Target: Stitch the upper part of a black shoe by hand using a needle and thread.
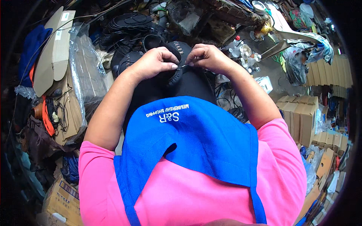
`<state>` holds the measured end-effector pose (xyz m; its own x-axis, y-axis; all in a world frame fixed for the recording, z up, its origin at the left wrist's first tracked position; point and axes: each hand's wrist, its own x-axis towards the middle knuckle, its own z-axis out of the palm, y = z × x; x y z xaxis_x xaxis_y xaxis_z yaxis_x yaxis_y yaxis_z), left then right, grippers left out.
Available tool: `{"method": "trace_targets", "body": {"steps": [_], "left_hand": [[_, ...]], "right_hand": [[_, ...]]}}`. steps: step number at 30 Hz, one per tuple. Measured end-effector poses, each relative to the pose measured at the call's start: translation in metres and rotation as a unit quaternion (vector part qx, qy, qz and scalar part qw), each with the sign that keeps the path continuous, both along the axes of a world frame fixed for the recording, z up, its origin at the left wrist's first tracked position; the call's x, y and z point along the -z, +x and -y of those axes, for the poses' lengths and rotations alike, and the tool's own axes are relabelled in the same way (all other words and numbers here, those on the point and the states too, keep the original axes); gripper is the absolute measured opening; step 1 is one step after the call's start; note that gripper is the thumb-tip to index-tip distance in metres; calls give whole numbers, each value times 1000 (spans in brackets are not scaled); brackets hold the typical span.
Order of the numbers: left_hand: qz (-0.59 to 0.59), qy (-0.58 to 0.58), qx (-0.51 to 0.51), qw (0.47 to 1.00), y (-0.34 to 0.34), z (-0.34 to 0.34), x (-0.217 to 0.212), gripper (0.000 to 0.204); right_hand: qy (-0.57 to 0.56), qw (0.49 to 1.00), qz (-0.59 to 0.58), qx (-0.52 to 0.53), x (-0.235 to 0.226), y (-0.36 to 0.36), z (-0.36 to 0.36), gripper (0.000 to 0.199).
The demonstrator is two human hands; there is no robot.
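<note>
Over my lap, a black piece with thick braided stitching along its edge [175,78] hangs by my hands; its kind I cannot make out. My left hand [160,63] is closed, thumb against fingers, at the left side of this piece. Facing it, my right hand [203,58] is closed in a pinch. Between the two sets of fingertips shows a thin, pale, shiny strand [183,66], too small to tell whether needle, wire or thread. Just beyond lies a rounded black item with a row of light stitches [183,48], partly hidden by my hands.
A blue apron [196,132] covers my lap. Black cords [132,24] lie heaped beyond my hands. Several small clear bottles [245,54] stand to the right, near cardboard boxes [299,113]. Flat cardboard [56,52] and clear plastic wrap [85,60] stand on the left.
</note>
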<state>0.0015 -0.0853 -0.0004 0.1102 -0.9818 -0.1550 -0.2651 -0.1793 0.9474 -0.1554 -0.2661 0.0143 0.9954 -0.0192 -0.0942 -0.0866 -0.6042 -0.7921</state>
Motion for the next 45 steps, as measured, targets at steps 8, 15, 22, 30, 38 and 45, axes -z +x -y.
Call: {"method": "trace_targets", "body": {"steps": [8,15,22,30,38,45], "left_hand": [[-107,31,14,994,5,-3,11,24],[-31,52,78,995,8,-3,9,30],[104,3,108,989,7,-4,2,28],[111,-61,-26,992,4,0,18,24],[237,-59,-133,961,-20,-9,5,30],[286,39,-63,955,-36,-84,-19,29]], "right_hand": [[47,995,71,43,22,-15,-17,16],[-130,985,108,21,7,-25,-31,25],[-350,924,58,-143,-43,2,-45,16],[-171,983,-29,-66,-23,8,-33,17],[-115,988,-86,-46,-4,16,-30,15],[317,925,-158,139,-12,-39,5,30]]}}
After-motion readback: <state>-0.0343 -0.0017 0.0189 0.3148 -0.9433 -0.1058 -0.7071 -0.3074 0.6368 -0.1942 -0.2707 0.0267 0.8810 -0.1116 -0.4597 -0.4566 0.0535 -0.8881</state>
